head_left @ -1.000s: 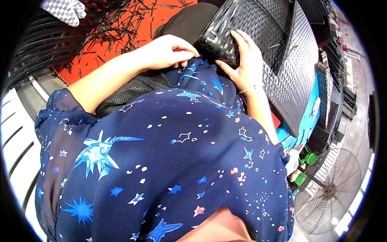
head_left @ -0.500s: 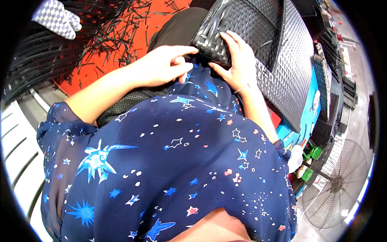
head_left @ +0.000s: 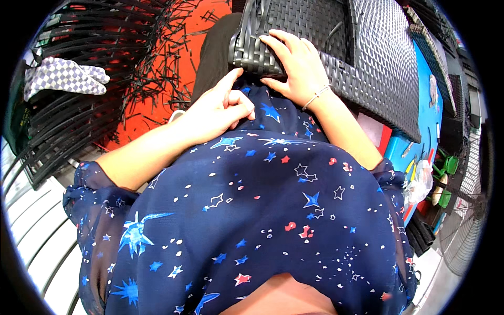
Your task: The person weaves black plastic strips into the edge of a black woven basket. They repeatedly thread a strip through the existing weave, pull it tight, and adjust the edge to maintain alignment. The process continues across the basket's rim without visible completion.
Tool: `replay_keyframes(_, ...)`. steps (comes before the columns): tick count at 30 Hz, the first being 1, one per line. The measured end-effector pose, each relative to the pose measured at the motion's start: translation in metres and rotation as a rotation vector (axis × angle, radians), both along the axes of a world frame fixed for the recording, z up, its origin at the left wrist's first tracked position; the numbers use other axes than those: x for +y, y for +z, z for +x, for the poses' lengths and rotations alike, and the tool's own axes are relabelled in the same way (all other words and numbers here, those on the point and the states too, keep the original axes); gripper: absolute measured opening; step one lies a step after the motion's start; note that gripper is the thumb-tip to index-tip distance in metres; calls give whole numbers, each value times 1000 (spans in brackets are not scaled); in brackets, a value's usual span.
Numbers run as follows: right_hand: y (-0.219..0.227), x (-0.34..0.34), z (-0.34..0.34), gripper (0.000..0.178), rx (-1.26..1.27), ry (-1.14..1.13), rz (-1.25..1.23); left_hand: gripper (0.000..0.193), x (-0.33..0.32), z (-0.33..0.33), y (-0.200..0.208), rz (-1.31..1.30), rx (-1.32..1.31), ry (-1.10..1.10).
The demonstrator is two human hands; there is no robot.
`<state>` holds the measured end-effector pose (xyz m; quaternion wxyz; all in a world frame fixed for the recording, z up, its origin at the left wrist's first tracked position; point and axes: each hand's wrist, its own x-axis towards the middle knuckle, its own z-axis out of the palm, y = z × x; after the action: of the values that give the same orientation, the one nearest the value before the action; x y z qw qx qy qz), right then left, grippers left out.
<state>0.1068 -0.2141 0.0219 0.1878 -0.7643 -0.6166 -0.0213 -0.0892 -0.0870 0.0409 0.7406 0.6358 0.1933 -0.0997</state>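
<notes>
A black woven wicker furniture piece [head_left: 378,68] lies across my lap, its rounded corner [head_left: 255,55] toward me. My right hand [head_left: 299,65] grips that corner, fingers spread over the top weave and thumb against the near edge. Just left of the corner is my left hand [head_left: 226,107]. Its index finger points out to the lower edge, touching or nearly touching it, while the other fingers curl loosely with nothing visible in them. A loose strand [head_left: 334,30] sticks up from the weave farther in. The underside of the corner is hidden.
Black strips [head_left: 84,31] hang in a dense bundle at left, with a checkered glove or cloth [head_left: 63,77] on them. Cut strip scraps litter a red surface [head_left: 181,68]. At right are a blue surface [head_left: 428,105], a clear plastic bag [head_left: 420,181] and a floor fan [head_left: 464,231].
The view has shifted, and the wicker corner and both hands sit a little farther left in it. My hands keep nearly the same positions at the corner.
</notes>
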Motion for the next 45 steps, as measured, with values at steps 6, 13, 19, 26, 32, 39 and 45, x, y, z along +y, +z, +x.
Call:
replay_keyframes(6,-6,0,2,75,-4,5,51,53,5,5,-5,60,35,112)
replay_keyframes(13,-23,23,14,75,11,-17,40,36,40,21,-36,274,1,-29)
replay_keyframes(19,-27,23,19,76,-15,-24,41,50,32,19,-26,182,-10,97)
replay_keyframes(26,-30,23,23,75,-34,-27,39,61,30,20,-28,145,-47,52)
replay_keyframes(32,-27,22,23,76,-54,-25,37,65,23,21,-38,143,-119,53)
replay_keyframes(39,-25,21,22,76,-53,-27,34,45,30,34,-38,65,18,128)
replay_keyframes(45,-25,19,25,77,-46,-7,57,34,29,35,-48,139,10,135)
